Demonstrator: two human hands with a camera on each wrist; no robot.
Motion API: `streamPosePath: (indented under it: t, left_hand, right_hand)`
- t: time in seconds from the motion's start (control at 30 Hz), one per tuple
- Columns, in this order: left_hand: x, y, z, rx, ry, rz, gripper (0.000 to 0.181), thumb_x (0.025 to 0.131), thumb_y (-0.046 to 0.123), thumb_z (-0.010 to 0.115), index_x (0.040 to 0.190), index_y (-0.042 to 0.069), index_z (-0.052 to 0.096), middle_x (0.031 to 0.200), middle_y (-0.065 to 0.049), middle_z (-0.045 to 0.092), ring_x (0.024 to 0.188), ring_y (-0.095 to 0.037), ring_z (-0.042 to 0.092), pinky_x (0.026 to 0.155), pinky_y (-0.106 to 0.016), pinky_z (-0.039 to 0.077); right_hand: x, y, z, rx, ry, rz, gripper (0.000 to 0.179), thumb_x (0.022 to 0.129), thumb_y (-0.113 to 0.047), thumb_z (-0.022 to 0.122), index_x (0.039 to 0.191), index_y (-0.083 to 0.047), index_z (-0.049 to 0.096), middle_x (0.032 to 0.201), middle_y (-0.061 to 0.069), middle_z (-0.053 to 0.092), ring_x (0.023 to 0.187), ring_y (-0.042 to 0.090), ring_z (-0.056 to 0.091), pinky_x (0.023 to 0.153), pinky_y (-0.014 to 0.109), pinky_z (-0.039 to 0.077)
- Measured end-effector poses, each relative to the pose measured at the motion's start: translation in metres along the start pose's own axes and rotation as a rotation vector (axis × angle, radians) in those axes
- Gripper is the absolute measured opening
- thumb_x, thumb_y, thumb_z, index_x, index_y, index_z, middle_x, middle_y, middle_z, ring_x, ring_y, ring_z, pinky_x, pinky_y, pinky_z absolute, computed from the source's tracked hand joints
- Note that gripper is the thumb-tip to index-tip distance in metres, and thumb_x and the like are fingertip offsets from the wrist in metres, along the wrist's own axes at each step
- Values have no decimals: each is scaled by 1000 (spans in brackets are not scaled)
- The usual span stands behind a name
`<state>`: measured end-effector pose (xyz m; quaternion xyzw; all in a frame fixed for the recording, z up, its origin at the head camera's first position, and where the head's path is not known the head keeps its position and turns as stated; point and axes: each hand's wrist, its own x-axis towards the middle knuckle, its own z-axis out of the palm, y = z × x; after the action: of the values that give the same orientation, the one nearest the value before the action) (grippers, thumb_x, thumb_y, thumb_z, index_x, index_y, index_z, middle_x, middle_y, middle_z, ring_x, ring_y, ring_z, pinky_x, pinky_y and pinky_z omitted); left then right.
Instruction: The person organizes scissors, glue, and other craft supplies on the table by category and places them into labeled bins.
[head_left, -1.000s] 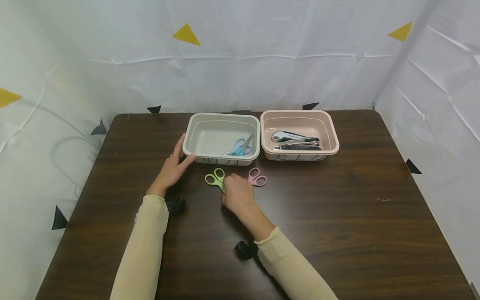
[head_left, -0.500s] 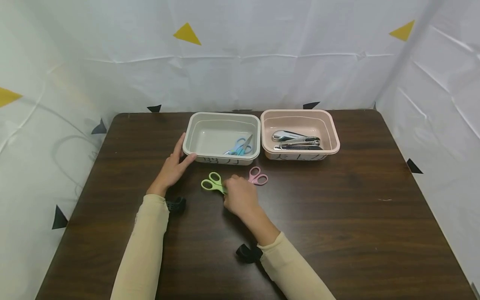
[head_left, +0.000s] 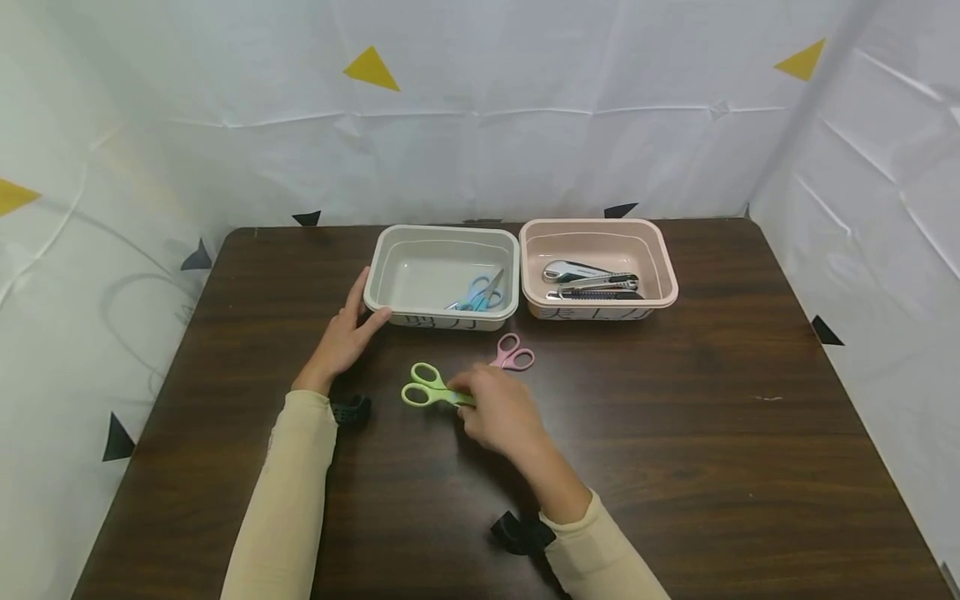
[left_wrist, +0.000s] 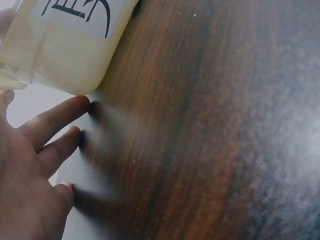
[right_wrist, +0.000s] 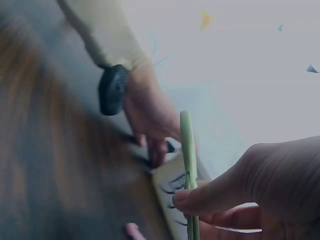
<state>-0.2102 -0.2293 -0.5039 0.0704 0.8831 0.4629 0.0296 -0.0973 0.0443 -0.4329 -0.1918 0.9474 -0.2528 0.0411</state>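
My right hand (head_left: 504,412) pinches green-handled scissors (head_left: 447,396) near the pivot, finger loops pointing left. In the right wrist view the green scissors (right_wrist: 188,145) stand edge-on between thumb and fingers, above the table. My left hand (head_left: 339,348) rests against the left end of a pale grey bin (head_left: 442,316), thumb at its front rim. The left wrist view shows its fingers extended, fingertips at the bin's lower corner and the tabletop. Pink-handled scissors (head_left: 502,359) lie behind my right hand, their blades hidden. Blue scissors (head_left: 476,303) lie inside the grey bin.
A pink bin (head_left: 660,299) stands right beside the grey one, holding several utility knives (head_left: 596,284). Both bins bear black lettering in front. The dark wooden table (head_left: 712,450) is enclosed by white sheeting (head_left: 480,158) at the back and sides.
My right hand has drawn the green scissors toward me and slightly right, away from the grey bin and the pink scissors. My left hand has stayed at the bin.
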Motion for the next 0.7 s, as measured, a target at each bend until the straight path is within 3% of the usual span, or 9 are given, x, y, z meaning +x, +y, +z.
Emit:
streamPosePath:
  t: [0.4,0.7]
  left_hand:
    - [-2,1,1,-11,-2,9,77,96,53,55,153,51,4,155,-9,36,141,-37,30,105,-67,21]
    - [0,0,1,-2,5,-16,80,95,56,54,156,44,3,155,-10,35,140,-40,31,104,-69,22]
  right_hand:
    - [17,7,-40,-5,132,-13,30,82,-13,78,109,-23,76,93,-10,64,82,10,57,65,36,48]
    - [52,19,-55,-103,212,-55,31,83,-13,76,113,-21,75,101,-4,66,88,15,60,64,37,50]
